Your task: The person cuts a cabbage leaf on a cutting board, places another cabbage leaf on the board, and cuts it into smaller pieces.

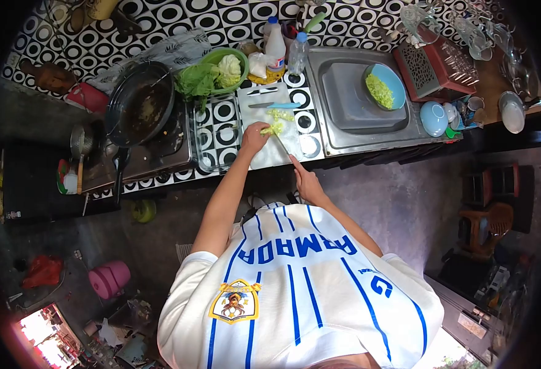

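Note:
My left hand (255, 136) is closed on a piece of pale green cabbage (274, 128), pressing it against the white cutting board (263, 161). In my right hand (308, 183) is a kitchen knife (281, 145), its handle gripped and its blade slanting toward the cabbage, close to my left fingers. Chopped cabbage bits (281, 115) lie just beyond. Farther up the board rests a second knife with a light blue handle (288, 105), and another small knife (262, 91) lies near the far edge.
A green basket (243, 69) holds a cabbage (229, 69) and leafy greens (194, 85). Left stands a black wok (140, 104) on the stove. A blue bowl (397, 83) of shredded cabbage sits on a grey tub (344, 98) in the sink. Bottles (297, 55) line the wall.

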`<state>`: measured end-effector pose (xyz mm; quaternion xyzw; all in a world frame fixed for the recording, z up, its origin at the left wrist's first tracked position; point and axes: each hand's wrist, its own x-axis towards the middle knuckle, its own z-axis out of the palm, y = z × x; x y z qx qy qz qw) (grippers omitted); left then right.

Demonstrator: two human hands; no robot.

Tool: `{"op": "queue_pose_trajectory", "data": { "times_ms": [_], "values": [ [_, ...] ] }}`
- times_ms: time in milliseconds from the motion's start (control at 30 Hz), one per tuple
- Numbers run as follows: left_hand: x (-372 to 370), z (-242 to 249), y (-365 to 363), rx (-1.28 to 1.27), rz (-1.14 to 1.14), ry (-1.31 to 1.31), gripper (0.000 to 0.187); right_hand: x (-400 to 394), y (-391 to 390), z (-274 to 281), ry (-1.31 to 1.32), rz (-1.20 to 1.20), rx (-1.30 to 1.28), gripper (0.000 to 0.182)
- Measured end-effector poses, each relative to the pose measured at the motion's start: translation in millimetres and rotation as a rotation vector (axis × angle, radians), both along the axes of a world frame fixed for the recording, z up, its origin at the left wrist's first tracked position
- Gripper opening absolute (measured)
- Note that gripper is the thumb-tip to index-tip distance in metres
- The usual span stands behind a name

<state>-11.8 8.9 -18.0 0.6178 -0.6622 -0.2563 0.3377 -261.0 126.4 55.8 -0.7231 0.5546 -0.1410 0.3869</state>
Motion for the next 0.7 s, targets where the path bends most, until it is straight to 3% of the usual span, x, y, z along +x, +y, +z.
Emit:
{"op": "queue_pose_trajectory", "data": {
  "times_ms": [200,333,433,567,700],
  "values": [
    [5,6,2,-0.066,-0.043,0.058,0.029,7,-21,18,-0.103,-0.069,0.007,0.052],
    [9,-2,0,-0.050,-0.031,0.043,0.025,36,-47,5,-0.249,-0.048,-0.170,0.051],
    [6,-2,0,-0.024,-0.013,0.024,0.020,59,-64,13,-0.213,-0.072,0.024,0.051],
    [2,-4,1,-0.006,0.052,0.034,0.013,81,-77,-27,-0.335,-0.036,-0.227,0.054],
    [-2,-3,2,-0.027,0.094,0.050,0.007,84,-81,-18,-0.270,-0.052,-0.112,0.052]
  ]
}}
